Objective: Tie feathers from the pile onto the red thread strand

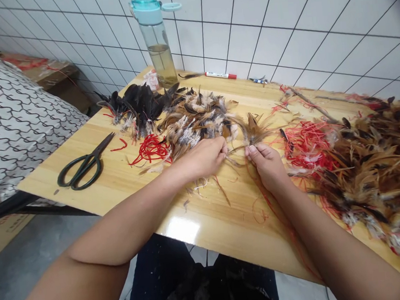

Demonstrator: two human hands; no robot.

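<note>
My left hand and my right hand meet at the middle of a wooden table. Both are closed in a pinch on the quill end of a brown feather, which fans out just beyond my fingers. A pile of brown and white feathers lies behind my left hand. Next to that pile lies a tangle of red thread. A large heap of brown feathers strung on red thread fills the right side of the table, close to my right wrist.
Black-handled scissors lie at the table's left. Black feathers sit at the back left, near a water bottle with a teal lid. A red marker lies by the tiled wall. A patterned cloth covers something at left.
</note>
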